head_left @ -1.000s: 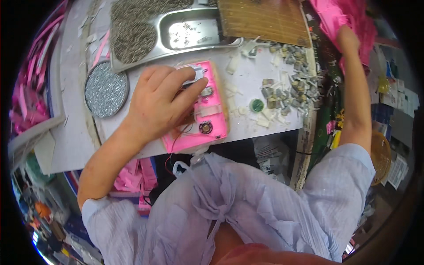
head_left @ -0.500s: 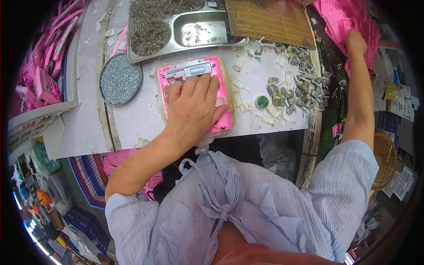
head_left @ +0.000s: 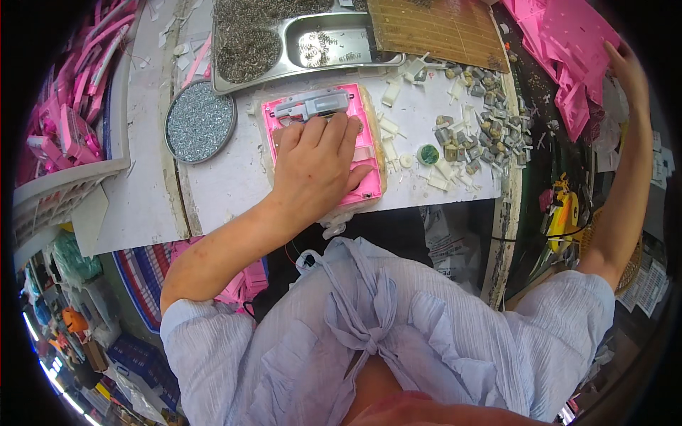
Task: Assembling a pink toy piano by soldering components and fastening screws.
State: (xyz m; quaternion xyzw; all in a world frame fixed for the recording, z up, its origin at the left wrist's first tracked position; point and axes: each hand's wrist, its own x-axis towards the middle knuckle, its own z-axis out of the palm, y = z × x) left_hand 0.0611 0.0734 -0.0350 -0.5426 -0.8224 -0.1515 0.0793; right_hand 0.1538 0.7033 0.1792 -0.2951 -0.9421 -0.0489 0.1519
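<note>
Evidently left hand (head_left: 312, 167) rests on pink casing (head_left: 370, 182), right hand (head_left: 629, 71) pinching pink panel (head_left: 577, 39).
Left fingers curled, grasp unclear; light edge pinch best.

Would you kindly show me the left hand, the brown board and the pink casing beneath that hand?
Left hand (head_left: 312, 160): head view, back of the hand.
Brown board (head_left: 442, 34): head view, middle of its top face.
Pink casing (head_left: 369, 183): head view, its lower right part.
</note>
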